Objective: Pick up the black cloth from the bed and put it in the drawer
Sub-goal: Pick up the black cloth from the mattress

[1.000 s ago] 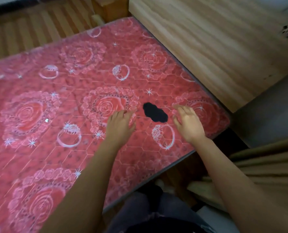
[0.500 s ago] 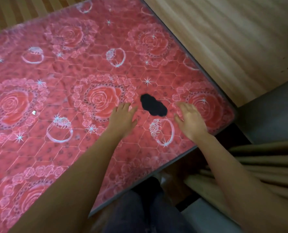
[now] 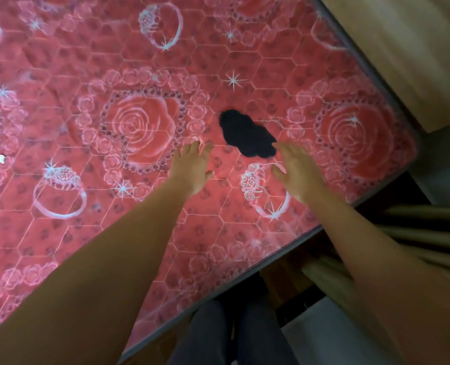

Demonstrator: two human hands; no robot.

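A small crumpled black cloth (image 3: pixel 246 134) lies on the red rose-patterned bed (image 3: pixel 113 75), near its right corner. My left hand (image 3: pixel 193 168) hovers palm down just left of and below the cloth, fingers spread, holding nothing. My right hand (image 3: pixel 297 171) is flat and open on the other side, its fingertips at the cloth's lower right edge; I cannot tell whether they touch it. No drawer is in view.
A wooden board (image 3: pixel 408 48) runs along the bed's right edge. Beige curtain folds (image 3: pixel 416 233) hang at the right, beside the bed's front corner. My legs in dark trousers (image 3: pixel 231 333) stand at the bed's front edge. A small white scrap (image 3: pixel 1 159) lies far left.
The view has closed in on the bed. Both hands have moved forward towards the black cloth, and the right fingertips now reach its edge. The cloth has not moved.
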